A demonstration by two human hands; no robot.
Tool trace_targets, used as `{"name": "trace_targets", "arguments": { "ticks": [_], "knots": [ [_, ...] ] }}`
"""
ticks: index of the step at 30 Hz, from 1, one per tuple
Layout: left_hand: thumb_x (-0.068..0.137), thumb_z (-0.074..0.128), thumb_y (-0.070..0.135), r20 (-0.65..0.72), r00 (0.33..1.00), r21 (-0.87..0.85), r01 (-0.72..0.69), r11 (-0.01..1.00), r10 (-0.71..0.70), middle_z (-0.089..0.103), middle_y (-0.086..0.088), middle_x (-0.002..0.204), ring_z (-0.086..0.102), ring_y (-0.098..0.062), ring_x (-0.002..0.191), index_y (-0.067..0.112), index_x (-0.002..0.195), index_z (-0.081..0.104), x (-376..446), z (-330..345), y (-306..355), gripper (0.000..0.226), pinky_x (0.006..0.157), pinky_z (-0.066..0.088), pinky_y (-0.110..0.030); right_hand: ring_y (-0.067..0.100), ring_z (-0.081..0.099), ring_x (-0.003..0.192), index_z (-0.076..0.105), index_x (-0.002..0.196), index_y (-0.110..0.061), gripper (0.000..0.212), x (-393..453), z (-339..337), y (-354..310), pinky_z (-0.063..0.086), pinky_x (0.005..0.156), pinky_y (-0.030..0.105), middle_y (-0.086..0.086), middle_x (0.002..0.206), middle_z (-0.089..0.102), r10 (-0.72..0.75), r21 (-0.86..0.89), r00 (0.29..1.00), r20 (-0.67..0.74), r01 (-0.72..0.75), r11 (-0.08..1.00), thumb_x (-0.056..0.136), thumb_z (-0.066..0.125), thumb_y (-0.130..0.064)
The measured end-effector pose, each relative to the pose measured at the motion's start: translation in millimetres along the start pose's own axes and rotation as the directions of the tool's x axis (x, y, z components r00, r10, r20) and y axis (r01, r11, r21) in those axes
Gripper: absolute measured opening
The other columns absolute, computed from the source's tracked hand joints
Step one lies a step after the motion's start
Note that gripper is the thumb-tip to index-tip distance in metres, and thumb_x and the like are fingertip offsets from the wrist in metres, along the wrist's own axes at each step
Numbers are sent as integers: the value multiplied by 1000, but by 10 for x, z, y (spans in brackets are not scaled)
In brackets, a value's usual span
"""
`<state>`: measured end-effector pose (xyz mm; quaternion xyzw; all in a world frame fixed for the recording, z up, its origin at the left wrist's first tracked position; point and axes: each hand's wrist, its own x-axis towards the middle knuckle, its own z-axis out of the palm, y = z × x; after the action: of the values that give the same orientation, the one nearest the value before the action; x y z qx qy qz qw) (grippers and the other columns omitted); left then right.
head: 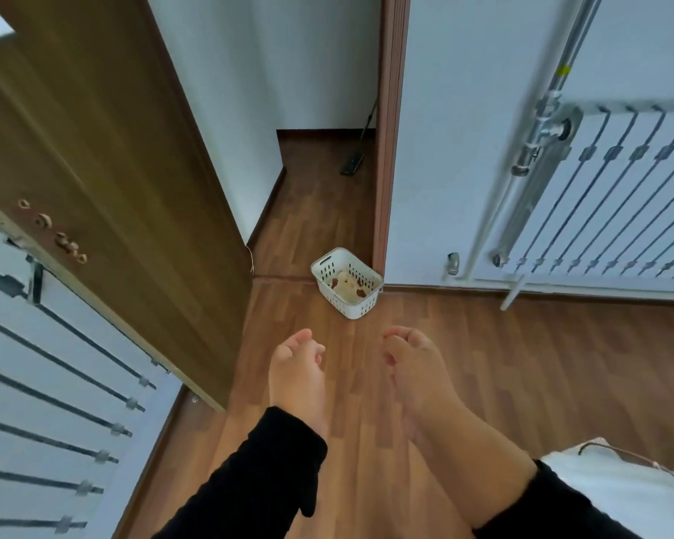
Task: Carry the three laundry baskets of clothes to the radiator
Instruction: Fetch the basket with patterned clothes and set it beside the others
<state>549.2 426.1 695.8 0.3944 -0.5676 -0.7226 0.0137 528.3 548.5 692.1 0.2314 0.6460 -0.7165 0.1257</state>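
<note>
One white perforated laundry basket (347, 282) stands on the wood floor at the doorway, against the door frame, with a beige and brown cloth inside. My left hand (297, 367) and my right hand (413, 367) reach forward side by side, short of the basket and apart from it. Both hold nothing, with fingers loosely curled and apart. A white radiator (619, 196) with dark vertical bars hangs on the wall at the right, past the doorway. Another radiator (55, 402) lines the left wall. No other basket is in view.
A brown wooden door (106, 180) stands swung open at the left. Beyond the doorway a hallway floor holds a dark mop (353, 163) leaning on the wall. Metal pipes (537, 142) run down beside the right radiator. A white object (619, 488) sits at bottom right.
</note>
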Motion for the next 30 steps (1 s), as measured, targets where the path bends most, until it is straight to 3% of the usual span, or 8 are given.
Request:
{"name": "trace_targets", "arguments": {
  "ticks": [2,6,12,16,22,27,30],
  "knots": [
    [85,47,12,-15,1000,-6,12,1000,-12,59,4,91,57,-13,86,31,98,63,138,149,94,28,94,47,-36,-1,45,46,68,109,-19,24,239,45,-126,39,43,16,-5,71,54,8,-6,1000,14,-8,1000,92,53,-11],
    [84,48,11,-49,998,-27,43,999,-45,56,3,88,55,-12,83,29,104,63,537,363,290,30,89,47,-33,10,49,70,68,111,-18,24,689,205,-299,40,63,24,-3,82,59,31,-19,999,38,-30,999,93,54,-11],
    [87,49,11,-43,999,-49,25,998,-27,59,3,91,57,-10,84,28,104,64,1370,709,655,27,79,48,-26,12,52,79,68,113,-16,25,1506,538,-622,41,65,26,0,97,61,31,-18,999,33,-30,999,95,52,-10],
    [87,49,9,-18,999,-46,35,998,-35,61,4,95,59,-12,91,27,104,63,1957,993,977,28,95,49,-33,9,54,80,68,114,-15,27,2072,723,-896,40,61,23,-2,99,60,18,3,1000,0,-18,1000,94,51,-7],
    [95,46,15,45,998,-4,46,999,-46,60,5,96,57,-13,100,25,113,58,2901,1597,1591,24,106,43,-38,-11,60,47,68,113,-10,26,2908,1040,-1363,42,40,7,-2,84,65,2,106,997,-80,6,994,93,52,-2],
    [95,48,19,95,993,-17,65,998,-63,65,2,105,61,-12,102,27,112,60,3436,2091,1769,23,95,49,-32,-9,59,42,66,108,-11,25,3474,1123,-1686,42,37,10,-8,67,66,7,122,993,-114,7,993,92,52,2],
    [94,49,21,63,992,-5,106,994,-106,66,2,107,61,-15,105,27,109,61,3766,2331,1800,21,101,48,-37,-8,59,42,66,107,-11,25,3910,1158,-1828,41,37,10,-11,62,70,18,89,995,-102,-9,996,92,51,3]
  ]
}}
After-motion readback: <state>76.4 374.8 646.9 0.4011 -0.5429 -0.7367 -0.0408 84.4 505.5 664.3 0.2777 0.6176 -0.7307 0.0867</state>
